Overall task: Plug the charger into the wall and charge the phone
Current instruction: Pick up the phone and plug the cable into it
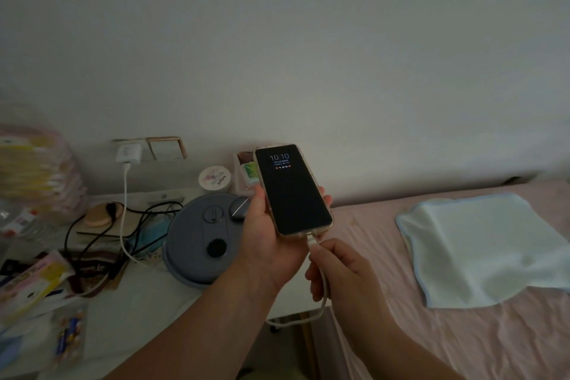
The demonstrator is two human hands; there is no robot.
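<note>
My left hand [266, 237] holds a black phone [293, 191] upright above the gap between table and bed; its screen shows 10:10. My right hand [336, 268] pinches the white cable plug [312, 241] right at the phone's bottom port. The white cable [125, 210] runs from there down under my hands and back across the table up to a white charger [129, 154], which sits in the wall socket at the left. Whether the plug is fully seated in the port I cannot tell.
A round grey lidded container [197, 241] stands on the white table [129, 311] beside black cords, a blue mask, snack packets and a small round tin [215, 179]. A gold-framed switch plate [166, 148] is next to the charger. A pale blue towel [481, 253] lies on the pink bed [462, 342].
</note>
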